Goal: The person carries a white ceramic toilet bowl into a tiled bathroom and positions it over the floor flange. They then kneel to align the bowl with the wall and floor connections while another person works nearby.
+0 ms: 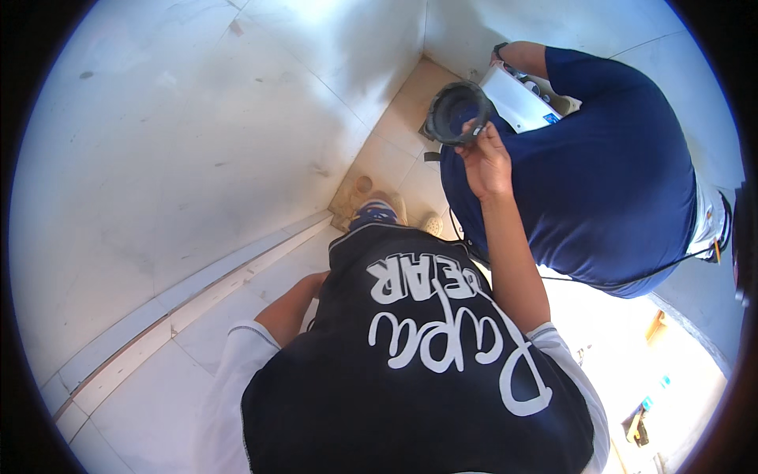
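My right hand [486, 162] is raised in front of me, its fingers closed on the near rim of a thick black ring [444, 97] that looks like a rubber seal gasket. The ring is tilted, and dark blue fabric shows through its opening. My left forearm [290, 310] runs down beside my black and white shirt, and the left hand is hidden behind the shirt. Beyond the ring, a white box-shaped tank [513, 99] with fittings in its open top is beside a co-worker.
A co-worker in a dark blue shirt [584, 174] bends over close on my right. Tiled walls [197, 142] meet in the far corner. A round hole [363, 184] opens in the brownish floor near my shoe [374, 212]. Tools [636, 426] lie at the lower right.
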The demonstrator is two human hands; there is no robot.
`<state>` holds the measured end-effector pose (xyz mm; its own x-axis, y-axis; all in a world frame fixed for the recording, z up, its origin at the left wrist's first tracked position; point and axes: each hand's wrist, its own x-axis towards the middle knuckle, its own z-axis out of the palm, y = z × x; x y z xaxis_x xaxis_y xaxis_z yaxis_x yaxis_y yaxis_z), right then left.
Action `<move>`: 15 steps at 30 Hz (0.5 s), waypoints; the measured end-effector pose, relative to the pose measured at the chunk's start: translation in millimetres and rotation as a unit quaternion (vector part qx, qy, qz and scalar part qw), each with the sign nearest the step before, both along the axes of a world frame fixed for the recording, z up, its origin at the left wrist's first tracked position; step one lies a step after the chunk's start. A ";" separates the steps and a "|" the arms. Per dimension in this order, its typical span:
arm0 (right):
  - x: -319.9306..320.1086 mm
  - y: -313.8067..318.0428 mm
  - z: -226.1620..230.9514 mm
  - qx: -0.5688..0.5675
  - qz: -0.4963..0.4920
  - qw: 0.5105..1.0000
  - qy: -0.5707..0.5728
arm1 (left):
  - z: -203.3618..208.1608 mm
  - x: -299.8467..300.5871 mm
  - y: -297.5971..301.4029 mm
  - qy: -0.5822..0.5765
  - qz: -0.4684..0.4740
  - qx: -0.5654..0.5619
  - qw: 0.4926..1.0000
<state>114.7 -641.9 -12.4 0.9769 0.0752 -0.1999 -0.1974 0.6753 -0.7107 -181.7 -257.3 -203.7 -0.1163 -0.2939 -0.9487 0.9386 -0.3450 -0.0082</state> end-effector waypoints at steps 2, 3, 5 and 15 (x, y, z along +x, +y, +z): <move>0.0 12.9 1.8 -0.009 0.032 0.999 -0.003 | 15.2 8.5 8.6 0.050 0.008 0.022 0.998; 0.0 19.7 3.6 -0.011 0.046 0.999 -0.010 | 24.4 16.3 14.4 0.067 0.011 0.028 0.997; -3.8 32.9 7.9 -0.015 0.064 0.998 -0.011 | 37.6 39.2 27.6 0.087 0.000 0.025 0.996; -4.7 99.9 16.4 -0.095 -0.009 0.995 0.031 | -29.3 215.3 105.1 -0.437 -0.457 -0.267 0.727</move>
<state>110.0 -542.1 4.0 0.9632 0.0127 -0.2684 -0.2335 0.5339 -0.8127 33.6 -152.2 -233.0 0.0842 -0.8268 -0.5561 -0.1189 -0.5624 0.8183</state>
